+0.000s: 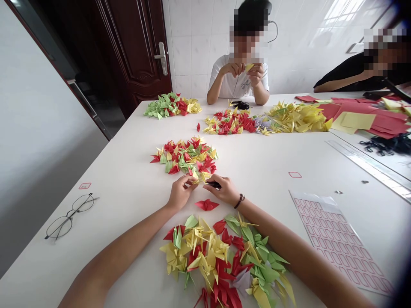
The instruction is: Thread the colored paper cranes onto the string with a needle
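My left hand [183, 191] pinches the left side of a yellow folded paper crane [201, 177] just above the table. On the crane's other side, my right hand [224, 188] is closed round a small black tool [213, 184], whose tip is near the paper. A red paper crane [207, 205] lies alone below my hands. Beyond them is a mixed pile of red, green and yellow cranes [184, 155]. A larger, looser pile [212, 256] spreads between my forearms, with a pale purple crane [243, 280] in it.
Glasses [71, 215] lie at left, a label sheet [337, 239] at right. A person in white [239, 77] holds yellow paper across the table [128, 171], behind more crane piles [295, 116]. Another person's black sleeve [346, 70], red paper sheets [385, 117] and black cords [388, 144] are far right.
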### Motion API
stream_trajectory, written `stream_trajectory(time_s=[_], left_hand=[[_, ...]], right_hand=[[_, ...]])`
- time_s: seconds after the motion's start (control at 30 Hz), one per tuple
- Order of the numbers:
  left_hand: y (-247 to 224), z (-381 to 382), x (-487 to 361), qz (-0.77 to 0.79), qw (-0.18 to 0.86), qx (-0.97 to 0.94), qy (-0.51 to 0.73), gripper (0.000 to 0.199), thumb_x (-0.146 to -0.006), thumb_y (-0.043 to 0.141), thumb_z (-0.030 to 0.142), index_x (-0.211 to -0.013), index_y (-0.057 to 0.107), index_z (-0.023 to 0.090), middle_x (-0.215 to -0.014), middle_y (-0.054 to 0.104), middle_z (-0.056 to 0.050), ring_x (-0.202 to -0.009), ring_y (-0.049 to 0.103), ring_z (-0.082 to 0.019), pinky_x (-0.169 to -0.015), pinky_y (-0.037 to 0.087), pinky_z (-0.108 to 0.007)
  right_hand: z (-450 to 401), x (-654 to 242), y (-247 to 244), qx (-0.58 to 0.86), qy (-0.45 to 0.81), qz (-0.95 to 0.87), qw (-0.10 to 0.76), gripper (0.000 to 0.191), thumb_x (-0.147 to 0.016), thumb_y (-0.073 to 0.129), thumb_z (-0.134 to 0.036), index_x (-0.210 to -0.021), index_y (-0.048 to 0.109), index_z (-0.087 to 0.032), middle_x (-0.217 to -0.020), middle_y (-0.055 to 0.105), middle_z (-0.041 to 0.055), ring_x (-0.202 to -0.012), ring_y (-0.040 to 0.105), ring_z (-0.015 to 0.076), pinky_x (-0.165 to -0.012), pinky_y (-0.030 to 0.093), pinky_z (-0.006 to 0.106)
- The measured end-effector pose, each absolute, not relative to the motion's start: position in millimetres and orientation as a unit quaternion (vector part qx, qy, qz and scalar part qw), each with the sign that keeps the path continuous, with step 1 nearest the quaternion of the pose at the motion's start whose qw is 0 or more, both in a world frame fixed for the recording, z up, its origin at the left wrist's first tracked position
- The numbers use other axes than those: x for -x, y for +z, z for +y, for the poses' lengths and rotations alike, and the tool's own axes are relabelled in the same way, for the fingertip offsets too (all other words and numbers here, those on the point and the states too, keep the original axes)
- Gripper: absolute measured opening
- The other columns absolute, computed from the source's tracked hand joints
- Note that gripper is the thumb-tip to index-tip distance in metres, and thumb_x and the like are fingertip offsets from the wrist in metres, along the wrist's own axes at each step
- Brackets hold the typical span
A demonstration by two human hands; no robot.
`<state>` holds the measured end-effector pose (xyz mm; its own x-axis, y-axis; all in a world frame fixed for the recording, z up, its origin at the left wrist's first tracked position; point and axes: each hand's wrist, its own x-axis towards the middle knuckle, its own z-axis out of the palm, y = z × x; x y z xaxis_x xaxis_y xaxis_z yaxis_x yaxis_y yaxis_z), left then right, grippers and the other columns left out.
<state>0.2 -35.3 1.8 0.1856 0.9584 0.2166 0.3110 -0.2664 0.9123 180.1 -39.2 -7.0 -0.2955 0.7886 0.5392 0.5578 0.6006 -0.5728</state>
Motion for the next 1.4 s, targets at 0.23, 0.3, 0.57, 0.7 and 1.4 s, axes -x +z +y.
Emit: stream_trajectory(time_s=[0.23,0.3,0.57,0.7,1.4], left_hand=[[1,-35,0,0.476,0.382,-0.666,0.429,0.016,-0.07,0.059,0.03,-0.08,0.061,0.017,-0.081,0.063,-0.003,-0.07,0.057,-0.014,-0.06,0.043,-0.023],[2,-36,0,0.482,0.386,-0.661,0.427,0.016,-0.07,0.06,0.03,-0.078,0.062,0.017,-0.079,0.064,-0.003,-0.069,0.057,-0.014,-0.06,0.043,-0.023],[3,-35,0,0.492,0.389,-0.646,0.435,0.016,-0.068,0.062,0.031,-0.076,0.062,0.017,-0.08,0.065,-0.003,-0.069,0.057,-0.014,-0.064,0.043,-0.025],[3,-36,0,0.497,0.372,-0.648,0.44,0.013,-0.068,0.062,0.029,-0.074,0.063,0.018,-0.079,0.066,-0.002,-0.074,0.058,-0.015,-0.07,0.043,-0.027],[5,-40,-3,0.481,0.329,-0.675,0.453,0.01,-0.065,0.066,0.027,-0.072,0.067,0.02,-0.075,0.069,-0.002,-0.07,0.06,-0.016,-0.069,0.046,-0.028]], right_hand=[[-39,-181,-8,0.431,0.138,-0.79,0.412,0.022,-0.078,0.054,-0.04,-0.075,0.052,-0.019,-0.068,0.065,0.0038,-0.051,0.056,0.0114,-0.05,0.043,0.023],[-38,-181,-8,0.433,0.137,-0.79,0.413,0.021,-0.078,0.054,-0.04,-0.074,0.052,-0.019,-0.068,0.065,0.0036,-0.051,0.056,0.0113,-0.049,0.043,0.022],[-39,-180,-8,0.436,0.141,-0.787,0.413,0.021,-0.078,0.053,-0.04,-0.073,0.052,-0.019,-0.069,0.066,0.0036,-0.051,0.057,0.0112,-0.049,0.043,0.022],[-39,-180,-7,0.434,0.138,-0.787,0.416,0.021,-0.079,0.053,-0.039,-0.072,0.052,-0.019,-0.069,0.067,0.0042,-0.052,0.058,0.0118,-0.05,0.044,0.022],[-41,-168,-10,0.437,0.142,-0.782,0.421,0.024,-0.079,0.052,-0.04,-0.068,0.049,-0.02,-0.062,0.063,0.0021,-0.05,0.055,0.0115,-0.049,0.042,0.022]])
